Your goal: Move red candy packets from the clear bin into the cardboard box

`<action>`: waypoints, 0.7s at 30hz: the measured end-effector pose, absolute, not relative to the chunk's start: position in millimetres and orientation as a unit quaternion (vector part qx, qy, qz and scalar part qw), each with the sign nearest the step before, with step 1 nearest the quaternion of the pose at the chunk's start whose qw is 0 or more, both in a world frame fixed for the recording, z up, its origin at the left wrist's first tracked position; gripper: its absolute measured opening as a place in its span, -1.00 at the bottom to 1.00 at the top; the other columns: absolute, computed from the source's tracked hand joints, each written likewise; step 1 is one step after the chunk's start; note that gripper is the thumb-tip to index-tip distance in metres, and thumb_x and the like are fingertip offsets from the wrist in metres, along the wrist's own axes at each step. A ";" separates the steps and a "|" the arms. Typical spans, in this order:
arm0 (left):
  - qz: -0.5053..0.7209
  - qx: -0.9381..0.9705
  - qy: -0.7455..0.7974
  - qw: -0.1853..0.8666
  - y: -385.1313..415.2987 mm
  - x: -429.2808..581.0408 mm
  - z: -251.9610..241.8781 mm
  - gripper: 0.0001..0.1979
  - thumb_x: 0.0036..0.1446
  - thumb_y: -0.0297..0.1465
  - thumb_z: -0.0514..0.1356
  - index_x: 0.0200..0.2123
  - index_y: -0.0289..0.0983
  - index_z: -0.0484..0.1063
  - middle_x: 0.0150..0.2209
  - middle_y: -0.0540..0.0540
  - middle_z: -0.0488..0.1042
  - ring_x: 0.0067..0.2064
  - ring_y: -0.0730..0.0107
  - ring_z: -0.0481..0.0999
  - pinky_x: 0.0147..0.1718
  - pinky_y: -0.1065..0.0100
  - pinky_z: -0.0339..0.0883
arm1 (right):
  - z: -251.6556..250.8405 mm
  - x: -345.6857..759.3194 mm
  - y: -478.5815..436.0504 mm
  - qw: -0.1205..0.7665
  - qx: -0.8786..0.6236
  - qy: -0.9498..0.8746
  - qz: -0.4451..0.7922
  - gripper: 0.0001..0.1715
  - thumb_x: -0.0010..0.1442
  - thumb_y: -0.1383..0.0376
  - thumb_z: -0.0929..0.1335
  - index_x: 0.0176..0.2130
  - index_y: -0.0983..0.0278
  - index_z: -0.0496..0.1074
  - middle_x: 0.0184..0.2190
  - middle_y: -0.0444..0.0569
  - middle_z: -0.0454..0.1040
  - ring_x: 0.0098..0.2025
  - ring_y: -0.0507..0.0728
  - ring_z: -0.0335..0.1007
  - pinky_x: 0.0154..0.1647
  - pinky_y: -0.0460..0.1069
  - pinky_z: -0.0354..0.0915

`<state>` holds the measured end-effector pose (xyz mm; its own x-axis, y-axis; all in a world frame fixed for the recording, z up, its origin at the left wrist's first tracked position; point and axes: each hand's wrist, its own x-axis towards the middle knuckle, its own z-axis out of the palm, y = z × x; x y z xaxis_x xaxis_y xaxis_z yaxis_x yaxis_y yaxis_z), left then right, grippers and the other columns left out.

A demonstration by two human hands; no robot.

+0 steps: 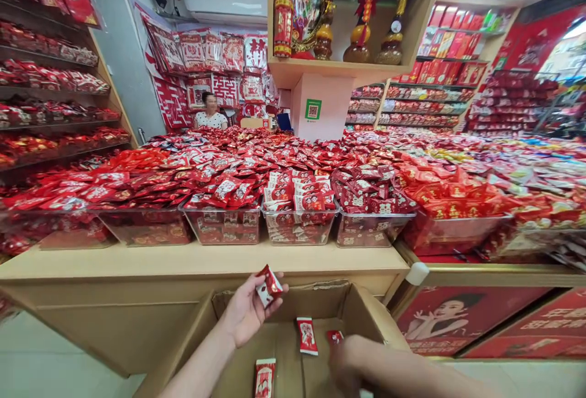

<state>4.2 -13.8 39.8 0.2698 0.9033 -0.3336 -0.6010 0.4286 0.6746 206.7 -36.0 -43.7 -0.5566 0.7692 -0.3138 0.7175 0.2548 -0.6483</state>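
Observation:
Wrapped red-and-white candy packets (269, 285) rest in my left hand (249, 309), its palm up and fingers curled around them, above the left part of an open cardboard box (366, 312). My right hand (350, 361) is low inside the box at the right, blurred, its fingers mostly hidden. Just beyond it lies a small red packet (335, 337), partly covered by the hand. Two more red packets lie on the box floor, one near the middle (307, 336) and one closer to me at the left (265, 378).
Clear plastic bins (224, 227) heaped with red packets line the wooden counter (183, 260) behind the box. A shelf unit (329, 71) with bottles hangs above. A person (211, 116) sits far back. Posters (448, 318) cover the right counter front.

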 end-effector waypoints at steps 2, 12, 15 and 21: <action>0.505 0.257 0.345 0.748 -15.8 -1.5 35.5 -0.74 0.01 -0.46 0.10 -0.18 -0.17 0.21 -0.15 -0.10 0.43 -0.22 0.20 0.49 -0.43 0.32 0.37 | -11.7 204.8 -20.4 -0.111 -0.413 -0.806 0.410 -0.66 -0.40 0.20 0.43 -0.89 0.20 0.22 -0.94 -0.25 0.06 -0.83 -0.02 -0.02 -0.81 -0.10 -0.10; 0.455 0.380 0.436 0.677 -30.4 -5.5 22.5 -0.71 -0.05 -0.27 0.17 -0.22 -0.20 0.26 -0.39 0.00 0.45 -0.43 0.39 0.45 -0.58 0.42 0.32 | 5.5 155.8 5.6 0.320 -0.392 -0.631 0.588 -0.62 -0.06 0.05 0.31 -0.48 0.28 0.14 -0.65 -0.21 0.27 -0.62 -0.05 0.18 -0.62 -0.16 0.10; 0.435 0.395 0.475 0.655 -30.0 -2.5 20.2 -0.72 -0.09 -0.26 0.20 -0.29 -0.22 0.29 -0.49 0.03 0.44 -0.51 0.44 0.42 -0.62 0.47 0.26 | -11.7 151.5 2.2 0.326 -0.393 -0.668 0.542 -0.64 -0.05 0.07 0.31 -0.50 0.30 0.17 -0.62 -0.19 0.29 -0.57 -0.04 0.20 -0.59 -0.16 0.10; 0.458 0.342 0.455 0.683 -28.5 0.3 16.5 -0.81 -0.08 -0.27 0.19 -0.39 -0.24 0.33 -0.47 0.03 0.45 -0.46 0.44 0.42 -0.53 0.44 0.29 | -1.4 160.0 -0.2 0.338 -0.381 -0.692 0.512 -0.68 -0.01 0.11 0.30 -0.52 0.31 0.20 -0.64 -0.21 0.28 -0.58 -0.06 0.12 -0.58 -0.17 0.07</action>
<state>0.3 -28.5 16.5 0.1657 0.9368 -0.3082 -0.3149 0.3465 0.8836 160.0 -0.2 -1.4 -0.4809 0.8734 0.0772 0.1818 0.1854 -0.9657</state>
